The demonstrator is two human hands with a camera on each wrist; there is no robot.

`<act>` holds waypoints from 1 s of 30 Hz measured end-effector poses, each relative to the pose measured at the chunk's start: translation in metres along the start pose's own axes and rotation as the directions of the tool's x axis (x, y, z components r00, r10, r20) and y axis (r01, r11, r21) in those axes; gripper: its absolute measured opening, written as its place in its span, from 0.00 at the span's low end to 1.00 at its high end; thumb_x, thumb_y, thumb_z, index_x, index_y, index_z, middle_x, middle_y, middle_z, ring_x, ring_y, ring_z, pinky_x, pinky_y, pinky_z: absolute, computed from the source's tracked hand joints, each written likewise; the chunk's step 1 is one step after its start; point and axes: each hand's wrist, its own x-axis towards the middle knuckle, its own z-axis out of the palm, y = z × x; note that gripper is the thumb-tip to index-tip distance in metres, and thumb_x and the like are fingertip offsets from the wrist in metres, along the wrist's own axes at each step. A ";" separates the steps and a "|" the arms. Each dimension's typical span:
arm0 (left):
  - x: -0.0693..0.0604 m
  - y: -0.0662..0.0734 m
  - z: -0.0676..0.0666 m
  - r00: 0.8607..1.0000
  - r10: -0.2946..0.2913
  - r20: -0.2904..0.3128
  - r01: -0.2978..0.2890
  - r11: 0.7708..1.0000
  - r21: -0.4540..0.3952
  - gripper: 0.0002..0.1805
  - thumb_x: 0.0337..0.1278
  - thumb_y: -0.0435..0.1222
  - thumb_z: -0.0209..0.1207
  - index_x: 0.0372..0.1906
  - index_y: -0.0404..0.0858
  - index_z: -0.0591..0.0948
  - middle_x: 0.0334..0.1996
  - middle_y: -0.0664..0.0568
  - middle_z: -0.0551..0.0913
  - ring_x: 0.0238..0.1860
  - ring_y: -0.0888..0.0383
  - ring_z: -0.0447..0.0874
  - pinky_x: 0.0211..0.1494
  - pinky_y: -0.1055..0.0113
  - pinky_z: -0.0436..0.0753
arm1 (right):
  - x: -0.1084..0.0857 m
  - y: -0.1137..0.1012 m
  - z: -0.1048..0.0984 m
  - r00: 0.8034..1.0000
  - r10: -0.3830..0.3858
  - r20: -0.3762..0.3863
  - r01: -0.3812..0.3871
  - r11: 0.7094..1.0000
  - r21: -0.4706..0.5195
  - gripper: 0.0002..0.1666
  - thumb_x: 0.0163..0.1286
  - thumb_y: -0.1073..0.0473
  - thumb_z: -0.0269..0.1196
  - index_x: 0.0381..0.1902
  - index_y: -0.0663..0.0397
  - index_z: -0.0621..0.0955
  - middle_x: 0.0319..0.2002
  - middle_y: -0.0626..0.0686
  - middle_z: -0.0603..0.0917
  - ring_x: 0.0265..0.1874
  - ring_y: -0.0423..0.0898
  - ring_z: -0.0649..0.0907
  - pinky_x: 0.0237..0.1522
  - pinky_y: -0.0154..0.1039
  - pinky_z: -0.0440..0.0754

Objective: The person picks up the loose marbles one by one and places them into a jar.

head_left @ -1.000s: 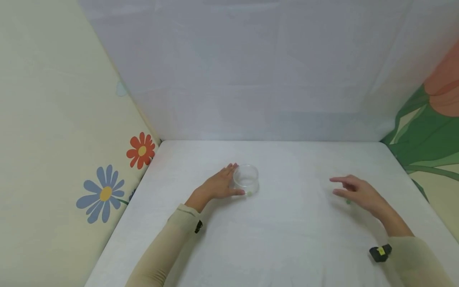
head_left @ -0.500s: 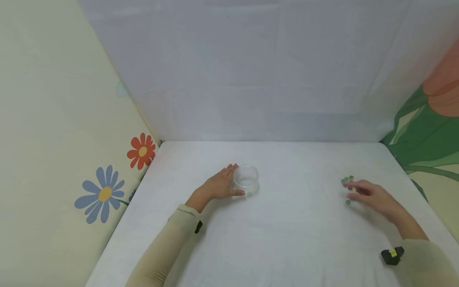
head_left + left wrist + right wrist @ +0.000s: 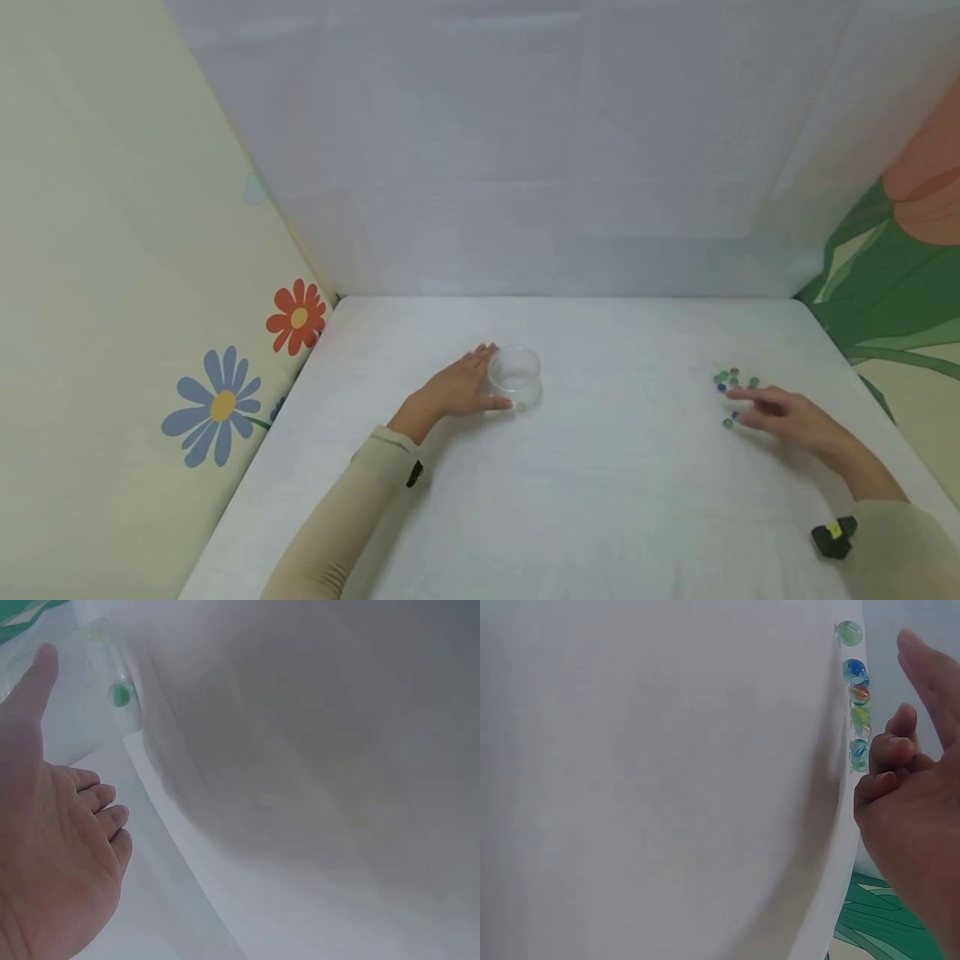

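Note:
A clear round jar point(image 3: 516, 375) stands upright on the white table, left of its middle. My left hand point(image 3: 457, 385) holds its left side, thumb at the front and fingers at the far side. In the left wrist view a green-swirled marble point(image 3: 120, 694) shows low in the jar. My right hand point(image 3: 787, 415) hovers at a loose group of marbles point(image 3: 723, 377). Its index finger and thumb are held apart with nothing seen between them; the other fingers are bent. A dark blue marble point(image 3: 736, 415) lies by the thumb tip, beside a green marble point(image 3: 728, 424).
The white cloth-covered table point(image 3: 600, 483) meets a pale backdrop point(image 3: 570, 167) at the rear. Flower-printed panels point(image 3: 90, 250) stand along the sides. In the right wrist view several coloured marbles, among them a blue one point(image 3: 854, 671), appear in a line.
My right hand has drawn back to the right and slightly down, uncovering the marbles that it hid. My left hand and the jar stay in place.

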 end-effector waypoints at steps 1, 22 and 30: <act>0.000 0.000 0.000 1.000 -0.001 0.003 0.001 1.000 0.000 0.62 0.58 0.71 0.55 0.83 0.39 0.44 0.82 0.43 0.47 0.82 0.46 0.44 0.81 0.50 0.56 | 0.000 0.001 -0.001 1.000 -0.007 0.004 0.007 1.000 -0.002 0.34 0.73 0.44 0.64 0.69 0.56 0.76 0.65 0.67 0.73 0.60 0.56 0.72 0.45 0.24 0.73; 0.002 -0.004 0.002 1.000 -0.004 0.017 0.004 1.000 0.006 0.62 0.58 0.72 0.54 0.83 0.39 0.43 0.82 0.43 0.46 0.82 0.46 0.43 0.82 0.51 0.54 | 0.003 0.003 0.002 0.998 0.038 0.053 -0.037 0.999 -0.035 0.32 0.74 0.47 0.64 0.66 0.62 0.77 0.62 0.75 0.72 0.60 0.72 0.71 0.57 0.70 0.72; 0.001 -0.006 0.002 1.000 -0.006 0.013 0.005 1.000 0.018 0.62 0.58 0.72 0.54 0.83 0.40 0.42 0.82 0.44 0.45 0.82 0.47 0.43 0.82 0.51 0.54 | 0.004 0.001 0.003 0.998 0.029 0.061 -0.026 0.998 -0.052 0.28 0.74 0.49 0.64 0.64 0.61 0.79 0.62 0.75 0.73 0.60 0.73 0.72 0.57 0.70 0.72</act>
